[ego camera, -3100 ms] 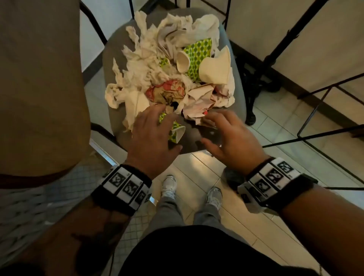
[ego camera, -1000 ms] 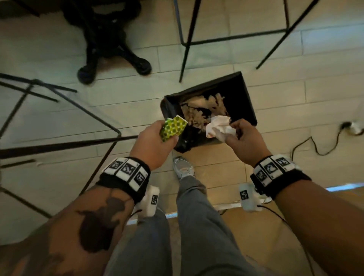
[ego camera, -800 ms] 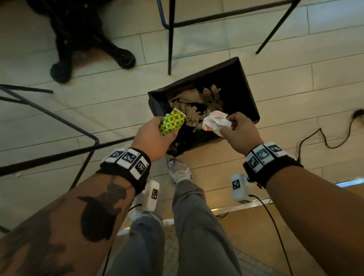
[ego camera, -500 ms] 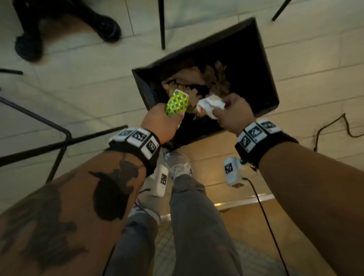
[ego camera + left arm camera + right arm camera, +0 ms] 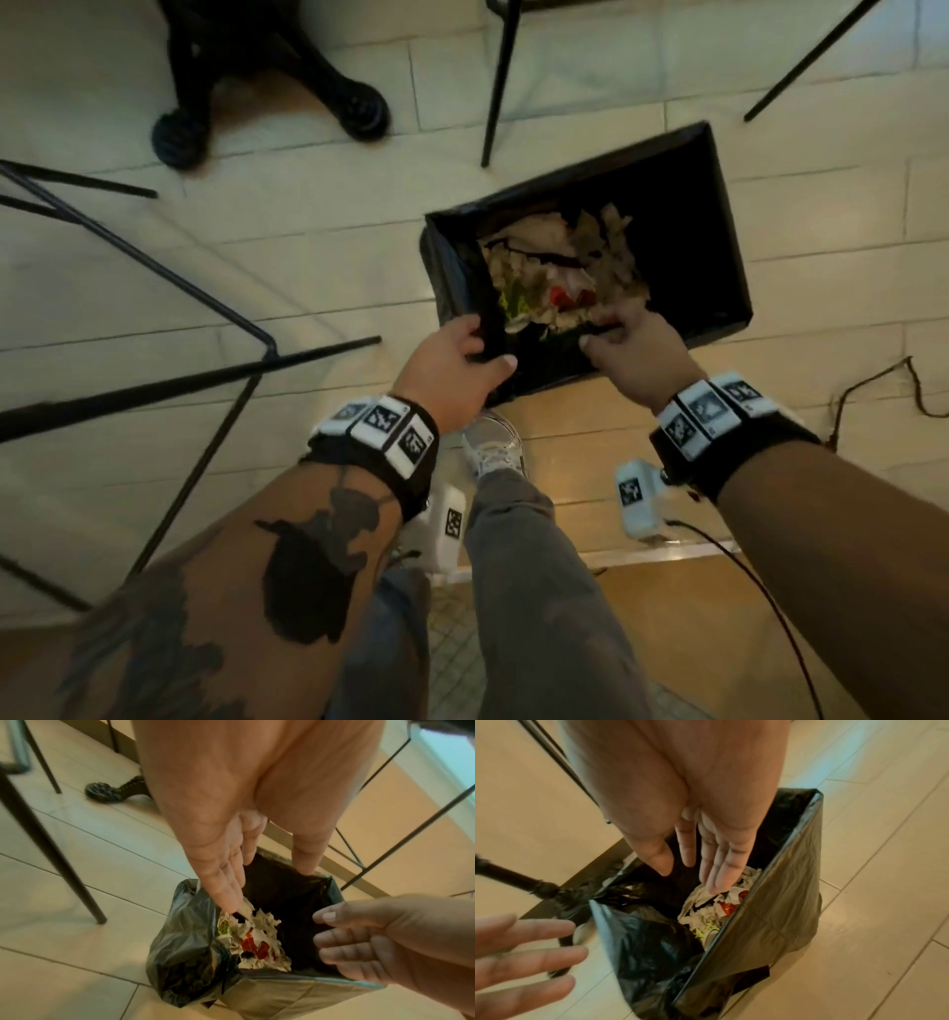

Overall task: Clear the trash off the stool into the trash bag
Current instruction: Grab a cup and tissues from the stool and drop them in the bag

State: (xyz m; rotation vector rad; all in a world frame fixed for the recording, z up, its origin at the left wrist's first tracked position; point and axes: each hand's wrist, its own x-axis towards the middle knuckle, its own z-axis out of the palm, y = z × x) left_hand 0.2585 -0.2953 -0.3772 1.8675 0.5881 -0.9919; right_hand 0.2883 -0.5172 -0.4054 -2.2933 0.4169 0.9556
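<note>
The black trash bag (image 5: 719, 246) lines a rectangular bin on the tiled floor, and the stool is out of view. Inside lies crumpled paper (image 5: 544, 241) with a green patterned cup (image 5: 513, 300) and a red wrapper (image 5: 565, 297). My left hand (image 5: 482, 349) hovers over the bag's near left rim, fingers straight and empty. My right hand (image 5: 611, 334) hangs over the near rim, also empty. In the left wrist view the left hand (image 5: 267, 886) points down into the bag (image 5: 185, 953). In the right wrist view the right hand (image 5: 693, 878) is spread above the trash (image 5: 706, 912).
Thin black chair legs (image 5: 498, 87) stand behind the bin, and a black ornate table foot (image 5: 359, 108) is at the far left. Dark metal frame rods (image 5: 154, 267) cross the floor on the left. A cable (image 5: 898, 380) runs on the right. My shoe (image 5: 493, 447) is just before the bin.
My left hand held the green cup and my right hand a crumpled paper above the bag. Both hands have let go, and the pieces now lie in the bag.
</note>
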